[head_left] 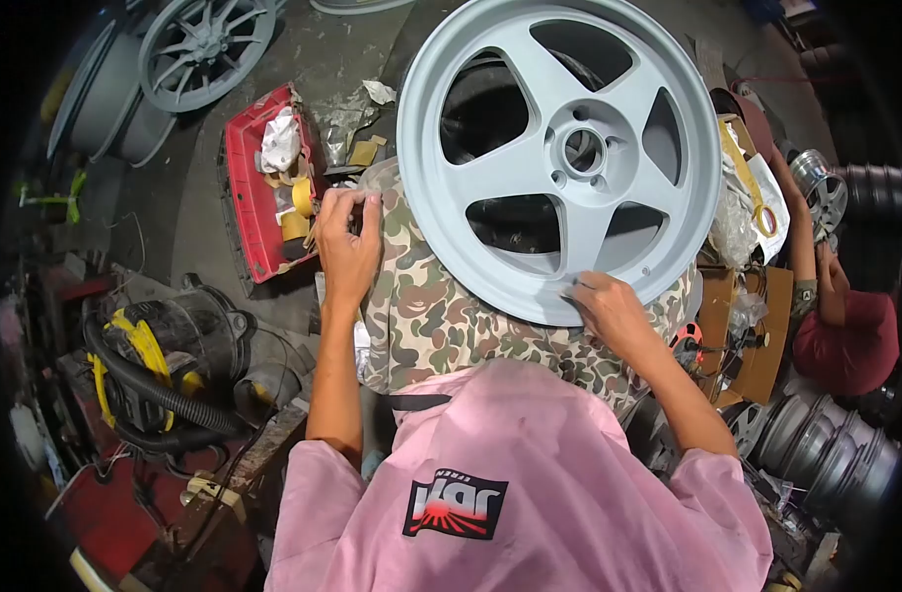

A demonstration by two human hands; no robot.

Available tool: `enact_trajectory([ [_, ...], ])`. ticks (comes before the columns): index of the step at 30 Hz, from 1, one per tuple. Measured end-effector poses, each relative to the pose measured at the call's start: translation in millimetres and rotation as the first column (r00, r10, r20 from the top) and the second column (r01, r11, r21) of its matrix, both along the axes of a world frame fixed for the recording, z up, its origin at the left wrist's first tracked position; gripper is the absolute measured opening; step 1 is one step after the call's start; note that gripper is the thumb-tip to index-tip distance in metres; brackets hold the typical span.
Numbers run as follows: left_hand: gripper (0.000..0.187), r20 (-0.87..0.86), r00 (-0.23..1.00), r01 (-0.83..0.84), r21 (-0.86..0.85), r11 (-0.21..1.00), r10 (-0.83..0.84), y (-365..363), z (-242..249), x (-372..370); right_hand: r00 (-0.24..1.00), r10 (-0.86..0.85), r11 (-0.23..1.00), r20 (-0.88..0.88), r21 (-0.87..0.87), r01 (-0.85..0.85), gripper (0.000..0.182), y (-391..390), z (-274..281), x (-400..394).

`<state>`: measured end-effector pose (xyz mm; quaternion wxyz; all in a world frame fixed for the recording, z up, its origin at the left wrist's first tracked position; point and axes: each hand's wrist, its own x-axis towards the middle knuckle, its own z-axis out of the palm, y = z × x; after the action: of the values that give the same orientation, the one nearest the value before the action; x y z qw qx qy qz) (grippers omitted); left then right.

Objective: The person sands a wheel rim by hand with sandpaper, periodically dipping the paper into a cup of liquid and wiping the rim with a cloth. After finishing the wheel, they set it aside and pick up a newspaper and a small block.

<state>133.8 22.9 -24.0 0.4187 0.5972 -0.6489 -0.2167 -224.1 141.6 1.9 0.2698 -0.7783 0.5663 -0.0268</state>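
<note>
A pale grey five-spoke car wheel (pixel 515 183) rests tilted across my lap, on camouflage trousers (pixel 431 326). My right hand (pixel 611 311) is at its lower rim near the base of a spoke, fingers bent and pressed together. Something small and dark shows at those fingertips, too small to name. To the left of the wheel, my left hand (pixel 347 242) is raised beside a red tray (pixel 249 187), its fingers curled in toward the thumb. What it pinches, if anything, cannot be made out. Yellow tape rolls (pixel 302 197) and crumpled white paper (pixel 281 140) lie in the tray.
A black vacuum-like machine with a ribbed hose (pixel 165 385) stands at left. Another grey wheel (pixel 206 49) leans at upper left. An open cardboard box (pixel 766 335) sits at right, near stacked rims (pixel 830 449). Another person (pixel 845 340) in dark red is farther right.
</note>
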Motion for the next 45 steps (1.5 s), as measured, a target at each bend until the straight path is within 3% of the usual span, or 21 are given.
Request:
enact_trajectory([
  [2, 0.014, 0.038, 0.999, -0.01, -0.043, 0.999, 0.012, -3.2, 2.4, -4.9, 0.984, 0.054, 0.978, 0.17, -0.209, -0.017, 0.027, -11.2, -24.8, 26.7],
  [4, 0.013, 0.034, 0.999, 0.007, -0.086, 0.996, -0.004, -1.5, 5.9, -7.4, 0.956, -0.016, 0.984, 0.292, -0.162, 0.067, 0.026, -41.7, -19.5, 84.1],
  [8, 0.013, 0.041, 0.999, 0.02, -0.051, 0.998, -0.018, 1.7, 8.8, -2.6, 0.851, -0.135, 0.823, 0.507, -0.422, 0.381, 0.015, -133.5, -9.7, 158.1],
  [11, 0.013, 0.053, 0.998, 0.029, -0.016, 0.999, -0.029, 7.4, 9.1, 3.6, 0.852, -0.21, 0.829, 0.48, -0.374, 0.415, 0.014, -146.3, -4.8, 163.4],
  [13, 0.013, 0.048, 0.998, 0.041, -0.026, 0.999, -0.039, 1.9, 8.7, 6.2, 0.891, -0.12, 0.81, 0.437, -0.476, 0.343, 0.017, -100.6, -11.5, 146.3],
  [15, 0.013, 0.016, 0.999, 0.04, -0.018, 0.999, -0.04, 0.4, 5.6, 8.3, 0.924, -0.161, 0.964, 0.348, -0.147, 0.223, 0.021, -71.3, -6.1, 129.0],
  [17, 0.014, 0.027, 0.999, 0.045, -0.035, 0.998, -0.044, -0.6, 1.7, 7.3, 0.914, -0.163, 0.947, 0.372, -0.201, 0.251, 0.021, -80.9, -7.5, 135.9],
  [22, 0.013, 0.034, 0.999, 0.036, -0.059, 0.998, -0.034, -1.2, 14.3, 5.2, 0.829, -0.171, 0.711, 0.532, -0.516, 0.478, 0.019, -222.8, 4.3, 157.7],
  [23, 0.013, 0.019, 0.999, 0.031, -0.065, 0.997, -0.029, 0.3, 17.0, 4.5, 0.776, -0.292, 0.738, 0.56, -0.384, 0.555, 0.021, -248.6, 23.2, 150.3],
  [25, 0.012, 0.034, 0.999, 0.023, -0.081, 0.996, -0.02, 0.4, 19.6, 9.2, 0.769, -0.331, 0.672, 0.547, -0.436, 0.599, 0.021, -288.9, 32.7, 114.2],
  [27, 0.011, -0.013, 1.0, -0.018, -0.059, 0.998, 0.018, -1.4, 16.8, 14.4, 0.811, -0.285, 0.677, 0.511, -0.491, 0.548, 0.019, -296.3, 53.4, 68.1],
  [28, 0.01, -0.007, 1.0, -0.021, -0.049, 0.999, 0.021, -2.8, 14.0, 16.7, 0.913, -0.157, 0.566, 0.377, -0.723, 0.396, 0.017, -300.9, 46.7, 45.5],
  [29, 0.01, -0.012, 1.0, -0.024, -0.044, 0.999, 0.024, -4.1, 11.8, 15.4, 0.961, -0.104, 0.653, 0.256, -0.711, 0.26, 0.018, -292.7, 56.1, 31.2],
  [31, 0.01, -0.014, 1.0, 0.007, -0.03, 1.0, -0.008, -9.5, 9.9, 13.2, 1.0, 0.012, 0.579, -0.008, -0.815, -0.013, 0.02, -298.4, 52.1, 13.0],
  [32, 0.009, 0.003, 1.0, 0.026, -0.051, 0.998, -0.026, -12.1, 11.2, 10.1, 1.0, 0.007, 0.582, -0.002, -0.813, -0.006, 0.02, -302.8, 47.0, 10.1],
  [34, 0.009, -0.009, 0.999, 0.035, -0.056, 0.998, -0.036, -14.8, 17.3, 5.3, 0.977, 0.118, 0.581, -0.178, -0.786, -0.213, 0.021, -311.1, 48.7, 20.7],
  [38, 0.009, -0.032, 0.999, 0.033, -0.057, 0.998, -0.035, -15.9, 20.5, 1.5, 0.901, 0.401, 0.588, -0.163, -0.709, -0.39, 0.028, -308.6, 47.3, 52.6],
  [40, 0.009, -0.024, 0.998, 0.052, -0.055, 0.997, -0.053, -17.8, 22.6, -0.9, 0.768, 0.61, 0.468, -0.194, -0.695, -0.546, 0.012, -293.5, 36.7, 75.9],
  [41, 0.009, 0.002, 0.999, 0.038, -0.058, 0.998, -0.038, -16.5, 24.8, -2.1, 0.69, 0.647, 0.453, -0.325, -0.564, -0.691, 0.008, -282.6, 49.0, 85.1],
  [43, 0.01, 0.03, 0.999, 0.031, -0.072, 0.997, -0.029, -14.2, 35.0, -7.1, 0.646, 0.611, 0.441, -0.457, -0.481, -0.758, 0.01, -286.2, 59.3, 86.4],
  [45, 0.009, 0.03, 0.999, 0.036, -0.133, 0.991, -0.032, -15.0, 52.1, -17.4, 0.797, 0.524, 0.483, -0.302, -0.665, -0.569, 0.012, -307.6, 50.8, 64.2],
])
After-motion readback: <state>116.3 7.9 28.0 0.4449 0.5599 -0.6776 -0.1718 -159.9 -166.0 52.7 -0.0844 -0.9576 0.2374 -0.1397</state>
